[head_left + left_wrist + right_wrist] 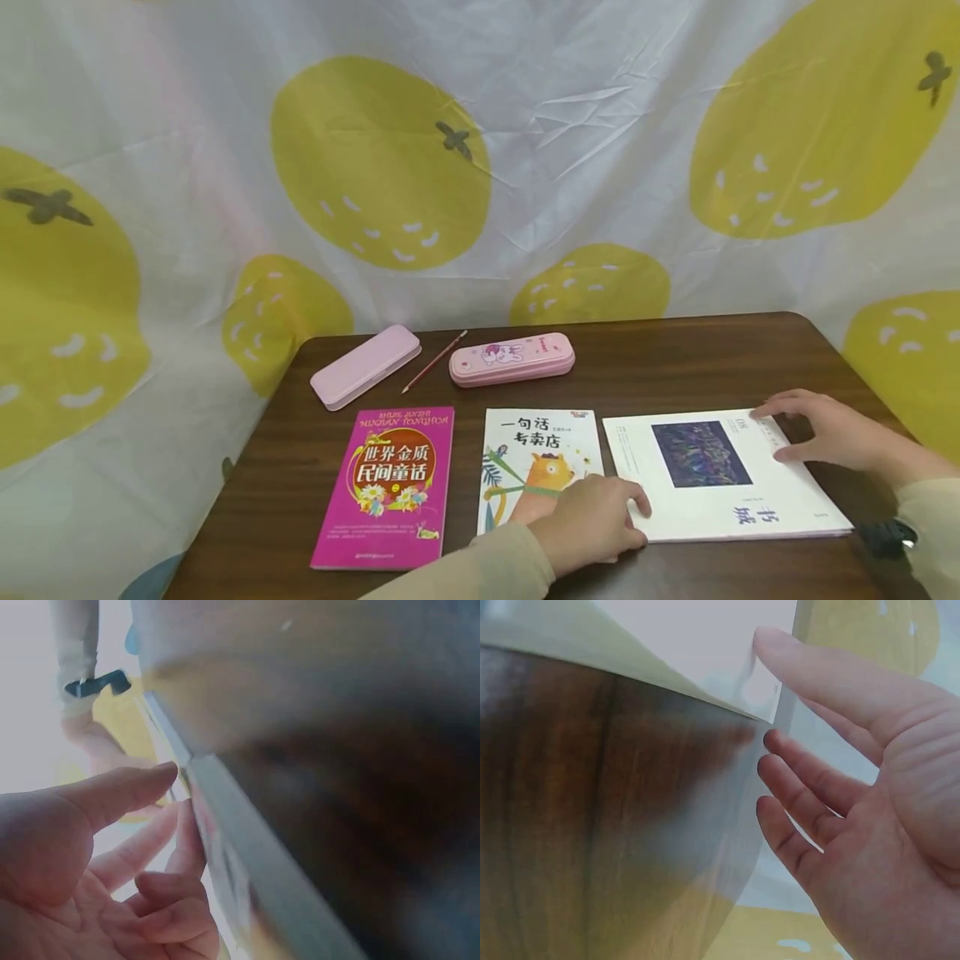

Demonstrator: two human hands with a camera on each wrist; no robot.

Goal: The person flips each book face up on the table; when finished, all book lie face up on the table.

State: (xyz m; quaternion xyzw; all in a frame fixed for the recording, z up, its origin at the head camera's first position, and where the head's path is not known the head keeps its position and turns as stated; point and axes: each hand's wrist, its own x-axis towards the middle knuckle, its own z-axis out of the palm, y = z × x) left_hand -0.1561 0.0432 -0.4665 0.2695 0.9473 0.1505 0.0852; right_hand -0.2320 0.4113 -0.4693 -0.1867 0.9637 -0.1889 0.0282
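A white magazine [780,506] with a dark square picture lies flat on the right of the table. My left hand [588,521] is at its left edge, with thumb and index fingertips touching there, and covers the lower part of a picture book [540,442] with an orange bear. In the left wrist view, the left hand [112,877] has its thumb near where the two book edges meet. At the magazine's far right side, my right hand [828,433] rests thumb and fingertips on its border. The right wrist view shows the right hand [870,765] with loosely bent, spread fingers.
A magenta storybook [390,517] lies to the left of the bear book. Behind the books are a plain pink case [367,367], a pencil [435,361] and a pink bunny pencil case [513,358]. A patterned curtain [585,158] hangs behind the brown table [660,358].
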